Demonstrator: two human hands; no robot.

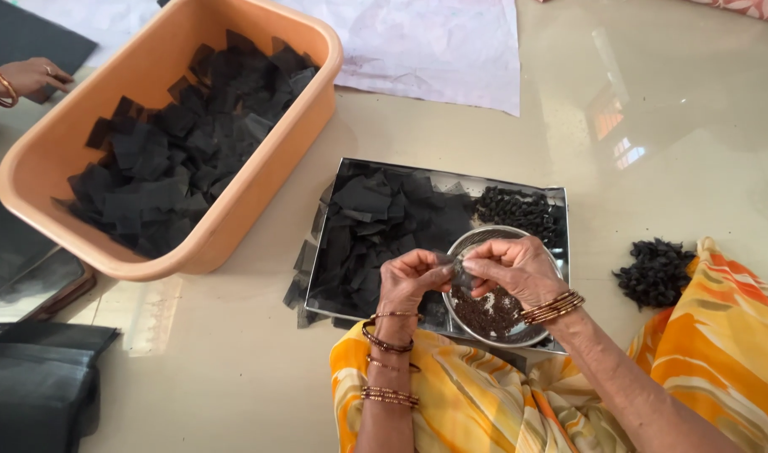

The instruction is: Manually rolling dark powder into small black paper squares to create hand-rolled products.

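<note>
Floor (669,101) is pale, glossy, carries everything. Biggest item: orange plastic tub (57,159) at far left, full of black paper squares (182,143). White sheet (434,42) lies at far edge, just behind tub. Stack of black sheets (40,386) at near-left corner.

Metal tray (560,201) sits centre, just in front of my lap; its left part holds more cut black squares (376,218), some spilling over tray's left edge onto floor. Far-right corner of tray has a heap of finished black twists (518,210). Second heap of twists (653,273) on floor right of tray, touching my orange-yellow cloth (720,327).

Round steel bowl (518,340) on tray's near-right part, w/ dark granular stuff (489,310) inside.

My left hand (409,281) & right hand (518,268) are together above bowl, both pinching one small black paper piece (455,270) btwn fingertips; can't tell what's inside it. Bangles on both wrists.

Another person's hand (31,77) at far-left edge, resting on a dark sheet (23,33), well apart from mine.
</note>
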